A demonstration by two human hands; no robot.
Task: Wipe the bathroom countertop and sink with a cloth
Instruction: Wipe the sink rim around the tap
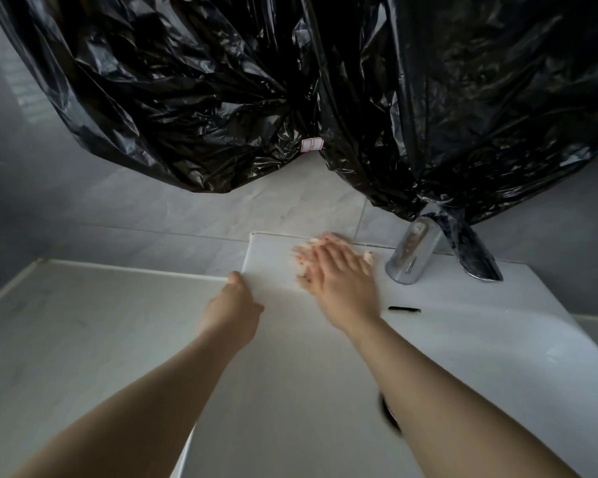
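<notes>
A white sink stands on a pale grey countertop. My right hand lies flat, fingers straight, on the sink's back left rim and presses a light cloth of which only small bits show at the fingertips. The hand is motion-blurred. My left hand grips the sink's left edge, thumb on top. A chrome faucet rises just right of my right hand. The dark drain is partly hidden behind my right forearm.
Black plastic bags hang over the wall above the sink, and one drapes onto the faucet. Grey tiles line the wall behind. An overflow slot sits in the basin's back wall. The countertop stretches left toward a corner.
</notes>
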